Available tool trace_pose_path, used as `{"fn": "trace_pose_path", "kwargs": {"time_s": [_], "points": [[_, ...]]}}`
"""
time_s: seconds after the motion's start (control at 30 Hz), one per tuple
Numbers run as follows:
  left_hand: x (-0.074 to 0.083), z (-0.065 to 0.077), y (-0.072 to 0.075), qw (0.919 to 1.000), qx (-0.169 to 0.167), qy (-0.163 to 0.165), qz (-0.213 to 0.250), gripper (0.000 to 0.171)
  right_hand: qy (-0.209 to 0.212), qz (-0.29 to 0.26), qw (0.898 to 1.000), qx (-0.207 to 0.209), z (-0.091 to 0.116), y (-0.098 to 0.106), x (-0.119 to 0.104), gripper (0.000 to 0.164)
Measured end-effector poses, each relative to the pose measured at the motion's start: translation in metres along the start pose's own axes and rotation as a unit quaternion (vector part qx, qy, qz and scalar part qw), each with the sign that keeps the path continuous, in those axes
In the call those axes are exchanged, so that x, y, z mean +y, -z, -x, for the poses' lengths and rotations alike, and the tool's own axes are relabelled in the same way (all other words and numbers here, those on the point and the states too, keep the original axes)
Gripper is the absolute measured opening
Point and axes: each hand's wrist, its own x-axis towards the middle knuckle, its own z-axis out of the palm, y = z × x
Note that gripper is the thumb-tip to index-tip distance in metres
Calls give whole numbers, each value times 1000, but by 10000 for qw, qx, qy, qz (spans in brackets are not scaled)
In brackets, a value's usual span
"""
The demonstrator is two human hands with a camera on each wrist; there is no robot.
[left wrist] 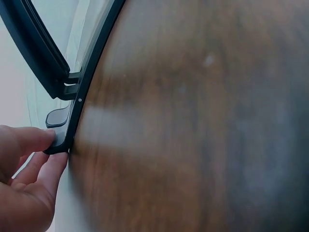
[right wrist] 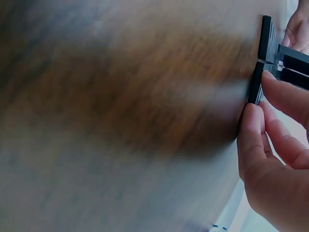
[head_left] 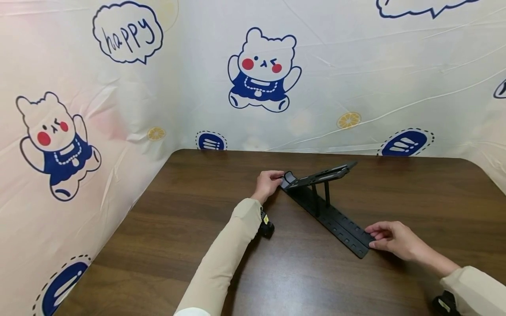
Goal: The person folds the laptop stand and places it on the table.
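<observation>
A black folding stand (head_left: 336,221) lies diagonally across the table, its long slotted base flat or nearly so. Its upper support (head_left: 322,176) is tilted up on two short legs (head_left: 321,197). My left hand (head_left: 267,184) pinches the far end of the base, with the thumb on a grey pad (left wrist: 59,134) beside a small raised lip (left wrist: 58,116). At the near right end, my right hand (head_left: 397,239) pinches the base's edge between thumb and fingers. In the right wrist view, the right thumb (right wrist: 285,96) presses on the base's top face.
The brown wooden table (head_left: 178,228) ends at the back against a pale printed curtain (head_left: 336,66) with bear drawings. More of this curtain hangs along the left side. A black wrist camera (head_left: 266,226) sits under the left sleeve's cuff.
</observation>
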Motion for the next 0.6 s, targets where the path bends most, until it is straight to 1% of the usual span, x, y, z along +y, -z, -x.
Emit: {"fn": "trace_pose_path", "kwargs": {"time_s": [0.1, 0.23, 0.37, 0.6], "points": [[3, 1, -2, 9999, 112, 3, -105, 22, 32, -44, 10000, 11, 0, -2, 1, 31], [5, -1, -6, 9997, 140, 31, -189, 22, -21, -75, 10000, 14, 1, -5, -1, 31], [6, -5, -9, 9997, 155, 50, -166, 24, -36, -149, 9999, -69, 2, -7, -3, 31], [9, -11, -15, 9998, 157, 47, -123, 26, 119, -223, 9995, -197, 4, -14, -7, 27]]}}
